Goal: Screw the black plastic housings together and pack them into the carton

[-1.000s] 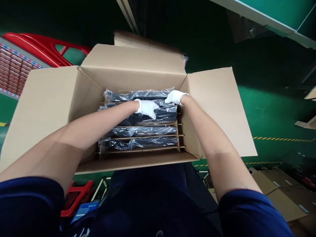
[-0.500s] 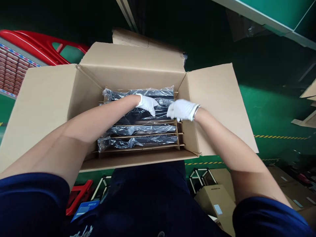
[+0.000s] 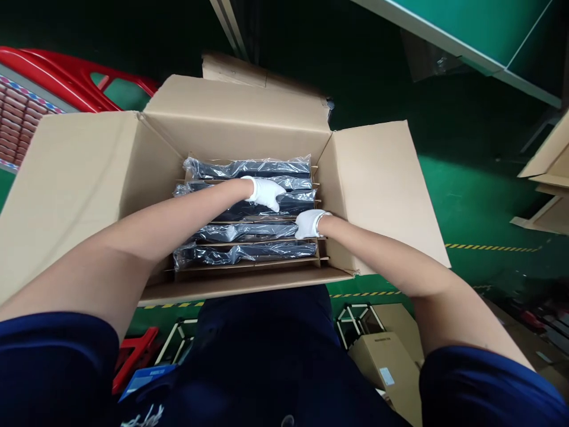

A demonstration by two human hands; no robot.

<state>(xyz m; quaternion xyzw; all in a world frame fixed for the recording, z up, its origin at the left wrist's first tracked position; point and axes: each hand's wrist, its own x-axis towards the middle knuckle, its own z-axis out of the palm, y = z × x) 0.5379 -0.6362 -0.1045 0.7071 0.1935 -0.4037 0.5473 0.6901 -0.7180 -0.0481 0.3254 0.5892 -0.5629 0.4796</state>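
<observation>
An open cardboard box [image 3: 249, 137] holds several flat dark items in clear plastic, standing on edge between cardboard dividers. My left hand [image 3: 267, 194], in a white glove, lies over a wrapped dark item [image 3: 293, 204] in the middle of the row, its thumb and fingers apart. Lower and to the right, my white-gloved right hand [image 3: 308, 224] reaches down at the right end of another wrapped item [image 3: 258, 230]. Its fingertips are hidden, so I cannot tell whether they grip it. The nearest wrapped item [image 3: 253, 252] lies by the box's front wall.
Box flaps spread out left [image 3: 75, 178] and right [image 3: 382, 184]. A red plastic frame [image 3: 57, 74] stands at the upper left. A green-topped table [image 3: 471, 29] is at the upper right. Closed cartons [image 3: 386, 362] sit on the floor at the lower right.
My right hand has moved down and slightly left, from above the middle item to the right end of the item below. My left hand stays almost in place. The view has shifted slightly.
</observation>
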